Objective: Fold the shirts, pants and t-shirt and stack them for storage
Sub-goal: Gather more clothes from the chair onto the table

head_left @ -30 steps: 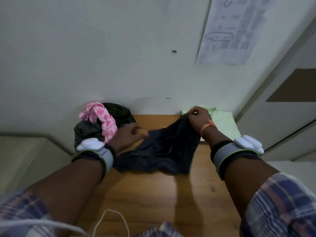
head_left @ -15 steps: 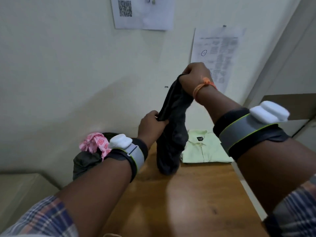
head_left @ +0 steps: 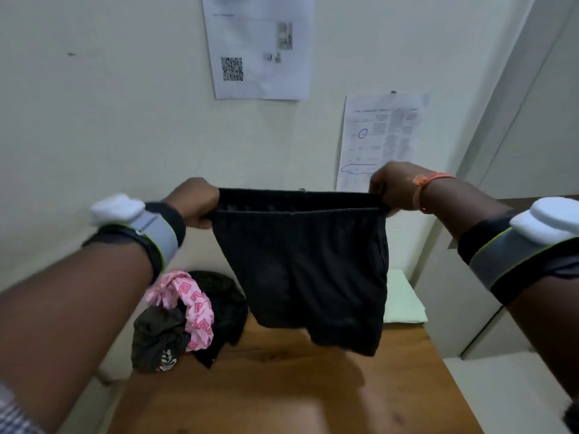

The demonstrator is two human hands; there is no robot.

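The wooden tabletop [head_left: 313, 389] runs up to a pale wall at its far edge, and its right edge borders a white cabinet front; the near and middle stretch of the wood is bare, with only the garment's shadow on it. At the far left corner sits a loose heap of dark clothes [head_left: 194, 321] with a pink patterned cloth [head_left: 191, 308] draped across its top, part of the heap spilling past the left edge. At the far right corner lies a folded pale green shirt [head_left: 402, 303], flat and square to the edges, mostly hidden behind the hanging garment. No bin or basket shows. Both arms are raised above the tabletop, and between them hang the black shorts [head_left: 313, 270], stretched wide by the waistband. The left hand [head_left: 195, 203] has its grip closed on the left end of the waistband, fingers curled under the hem, and the right hand [head_left: 394, 189] pinches the right end the same way. The shorts hang straight below the two grips, legs downward, the lower hems clear of the wood over the far middle of the tabletop. Two printed sheets are stuck on the wall behind.
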